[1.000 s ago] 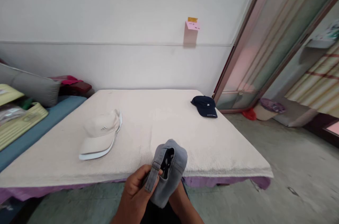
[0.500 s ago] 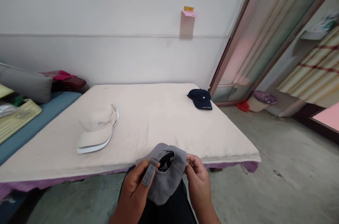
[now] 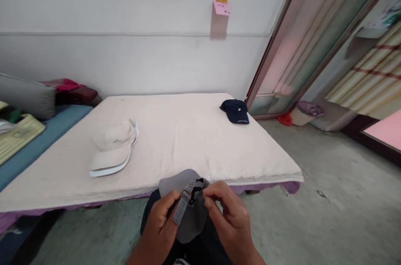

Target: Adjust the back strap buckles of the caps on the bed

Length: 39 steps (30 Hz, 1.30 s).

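Observation:
A grey baseball cap (image 3: pixel 191 225) is held over my lap, its back opening and strap facing me. My left hand (image 3: pixel 159 223) pinches the cap on its left side by the strap (image 3: pixel 181 211), close to the metal buckle (image 3: pixel 186 195). With thumb and forefinger together, my right hand (image 3: pixel 230 219) grips the cap at the right edge of the back opening. On the cloth-covered surface beyond, a cream cap (image 3: pixel 112 144) lies to the left, and a dark navy cap (image 3: pixel 235 111) rests at the far right corner.
A cream cloth (image 3: pixel 194 131) covers the low bed or table before me. A grey cushion (image 3: pixel 28 96) and a yellow bag (image 3: pixel 23 137) sit on a blue mat (image 3: pixel 62 131) at left. On the right floor stands a bin (image 3: pixel 303 113) beside the sliding door.
My right hand has moved left from the cap's outer side to the edge of its back opening. My left hand keeps its grip by the strap. The view has tilted slightly down.

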### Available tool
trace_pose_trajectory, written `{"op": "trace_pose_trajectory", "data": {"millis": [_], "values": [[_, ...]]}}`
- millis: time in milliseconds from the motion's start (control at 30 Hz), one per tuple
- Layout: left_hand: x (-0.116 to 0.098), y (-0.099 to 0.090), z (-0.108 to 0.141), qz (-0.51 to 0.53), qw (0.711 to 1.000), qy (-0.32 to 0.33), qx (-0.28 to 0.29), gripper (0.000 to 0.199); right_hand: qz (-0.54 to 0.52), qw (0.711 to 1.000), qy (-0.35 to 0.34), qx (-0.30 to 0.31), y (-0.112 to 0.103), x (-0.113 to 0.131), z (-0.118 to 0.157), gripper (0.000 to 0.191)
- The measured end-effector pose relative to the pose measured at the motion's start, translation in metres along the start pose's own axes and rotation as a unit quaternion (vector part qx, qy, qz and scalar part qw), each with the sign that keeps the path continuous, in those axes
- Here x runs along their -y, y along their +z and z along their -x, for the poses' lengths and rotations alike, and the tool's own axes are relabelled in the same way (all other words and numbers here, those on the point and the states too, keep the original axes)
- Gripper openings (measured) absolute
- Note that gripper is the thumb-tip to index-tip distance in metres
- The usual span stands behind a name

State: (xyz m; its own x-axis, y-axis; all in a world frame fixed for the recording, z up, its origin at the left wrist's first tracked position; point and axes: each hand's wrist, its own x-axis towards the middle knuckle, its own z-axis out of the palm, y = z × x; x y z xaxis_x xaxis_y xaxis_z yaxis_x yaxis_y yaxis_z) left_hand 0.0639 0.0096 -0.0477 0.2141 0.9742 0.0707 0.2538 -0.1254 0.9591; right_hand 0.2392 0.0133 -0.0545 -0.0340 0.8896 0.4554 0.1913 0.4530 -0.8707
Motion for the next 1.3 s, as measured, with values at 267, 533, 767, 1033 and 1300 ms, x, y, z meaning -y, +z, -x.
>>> {"op": "trace_pose_trajectory", "data": {"millis": [267, 533, 767, 1033, 1300], "values": [[0.002, 0.001, 0.002, -0.052, 0.998, 0.02, 0.027, 0.02, 0.049, 0.99, -0.064, 0.119, 0.005, 0.007, -0.009, 0.016], [0.009, -0.001, 0.002, -0.121, 0.991, 0.047, 0.033, 0.02, 0.163, 0.956, -0.045, 0.239, -0.007, 0.013, -0.021, 0.01], [0.008, -0.002, 0.002, -0.129, 0.989, 0.052, 0.041, 0.02, 0.185, 0.955, 0.001, 0.231, -0.001, 0.011, -0.029, 0.016], [-0.008, -0.009, -0.002, -0.026, 0.998, 0.003, 0.054, 0.025, 0.061, 0.979, 0.087, 0.173, -0.008, 0.007, -0.032, 0.015], [-0.002, -0.008, -0.005, -0.034, 0.998, 0.013, 0.057, 0.02, 0.113, 0.963, -0.009, 0.245, -0.005, 0.02, -0.034, 0.013]]}}
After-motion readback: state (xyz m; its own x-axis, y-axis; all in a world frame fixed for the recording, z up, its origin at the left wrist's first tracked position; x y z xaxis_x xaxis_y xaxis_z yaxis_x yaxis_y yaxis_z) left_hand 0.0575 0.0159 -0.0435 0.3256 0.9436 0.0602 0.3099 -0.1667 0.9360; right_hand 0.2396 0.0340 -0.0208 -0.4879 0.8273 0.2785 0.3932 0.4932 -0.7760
